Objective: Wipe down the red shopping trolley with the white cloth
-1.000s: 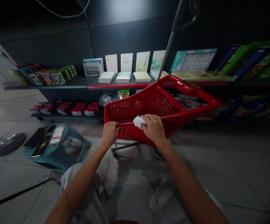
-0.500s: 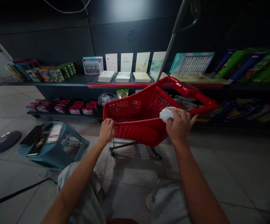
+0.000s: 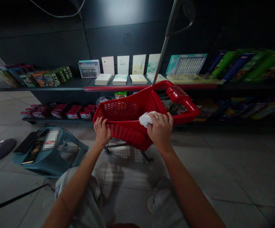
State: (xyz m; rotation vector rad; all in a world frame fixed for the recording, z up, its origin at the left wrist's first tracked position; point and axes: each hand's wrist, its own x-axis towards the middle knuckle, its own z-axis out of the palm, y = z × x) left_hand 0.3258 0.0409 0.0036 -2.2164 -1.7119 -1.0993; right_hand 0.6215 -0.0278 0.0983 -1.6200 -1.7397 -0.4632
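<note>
A red plastic shopping cart (image 3: pixel 132 139) stands in front of me, its handle turned to the right. My left hand (image 3: pixel 101 131) holds the near rim at the cart's left end, fingers hooked over the edge and thumb on the outside. In my right hand (image 3: pixel 160 128) is a crumpled white cloth or tissue (image 3: pixel 146 119), pinched between thumb and fingers. That hand is at the near rim by the handle end, the white wad against the red plastic. The part of the basket that shows holds nothing I can make out.
Behind the cart a dark shelf (image 3: pixel 66 83) carries books, pen sets and boxed goods. Red packs (image 3: pixel 74 111) lie on the lower shelf. A blue-grey stool (image 3: pixel 44 161) with flat items stands left, near a round stand base (image 3: pixel 2 150). A metal pole (image 3: pixel 161 60) rises behind the cart.
The cart has swung, its handle end coming left and its left end shifting slightly left. My right hand has moved left along the rim with the white wad. My left hand's fingers have loosened and spread.
</note>
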